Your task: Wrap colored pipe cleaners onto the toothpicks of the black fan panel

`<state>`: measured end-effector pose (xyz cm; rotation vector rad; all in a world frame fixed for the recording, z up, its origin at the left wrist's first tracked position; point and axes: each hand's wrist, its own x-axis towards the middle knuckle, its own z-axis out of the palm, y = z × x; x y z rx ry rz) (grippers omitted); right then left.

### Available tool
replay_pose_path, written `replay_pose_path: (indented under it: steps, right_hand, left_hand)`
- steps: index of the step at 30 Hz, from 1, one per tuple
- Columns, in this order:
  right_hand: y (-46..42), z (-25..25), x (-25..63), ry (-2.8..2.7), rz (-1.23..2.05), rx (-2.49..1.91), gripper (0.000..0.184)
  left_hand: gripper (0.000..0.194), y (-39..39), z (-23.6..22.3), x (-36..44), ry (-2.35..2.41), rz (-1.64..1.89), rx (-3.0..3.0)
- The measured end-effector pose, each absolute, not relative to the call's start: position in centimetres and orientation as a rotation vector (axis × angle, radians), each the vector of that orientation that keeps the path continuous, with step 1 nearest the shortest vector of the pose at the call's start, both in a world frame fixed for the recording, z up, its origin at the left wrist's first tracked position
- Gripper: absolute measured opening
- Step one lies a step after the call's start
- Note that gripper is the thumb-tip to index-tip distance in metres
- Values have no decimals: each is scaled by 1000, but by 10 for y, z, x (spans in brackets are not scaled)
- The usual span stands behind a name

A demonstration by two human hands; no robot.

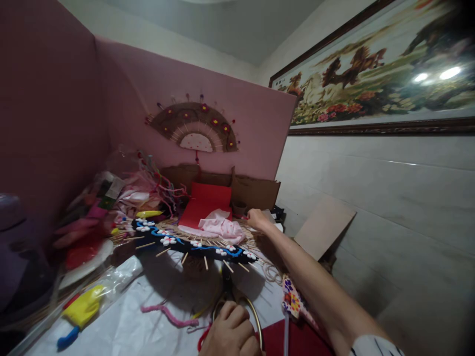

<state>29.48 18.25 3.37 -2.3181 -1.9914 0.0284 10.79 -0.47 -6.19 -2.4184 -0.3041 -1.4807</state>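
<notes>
Left hand: the left hand [232, 330] is at the middle of the near edge, fingers curled, over the scissors' handles. I cannot tell if it grips them.
Right hand: the right hand [257, 217] reaches to the far right part, fingers bunched, just beside a small brown cup [239, 208]. I cannot tell if it pinches anything.
Scissors: big scissors with gold-coloured loops [256, 312] lie partly under the left hand.
Fan: a wide, black, curved fan with white flowers, a blue wavy line and thin wooden sticks [185, 248] is in the middle of the worktop, between the hands.
Cloth: a white cloth with pink dots [222, 228] lies crumpled on the fan.
Fuzzy stick: a bent pink fuzzy stick [168, 317] is near the near edge, left of the scissors.
Worktop: a shiny white sheet covers the worktop [122, 321]. Near its left edge is a yellow lump [86, 305] with a blue end.
Far edge: a bright red sheet [211, 194] and brown cardboard [256, 192] stand there.
Wall: a brown fan with red flowers [193, 112] hangs on the pink board [260, 123].
</notes>
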Motion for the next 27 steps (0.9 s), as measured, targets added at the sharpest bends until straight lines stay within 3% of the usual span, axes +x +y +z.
replay_pose_path:
  steps: [12,19,27]
  right_hand:
    - [118,74,321,-1453,109,-2040,17]
    - [68,85,302,-1216,471,-1532,25]
    - [0,78,216,-1253,885,-1060,34]
  left_hand:
    - [20,-23,-41,101,-292,-1464,-2593]
    - [22,-35,-25,91,-345,-1502,-2642]
    - [14,-21,30,51,-964,-2067,-2651]
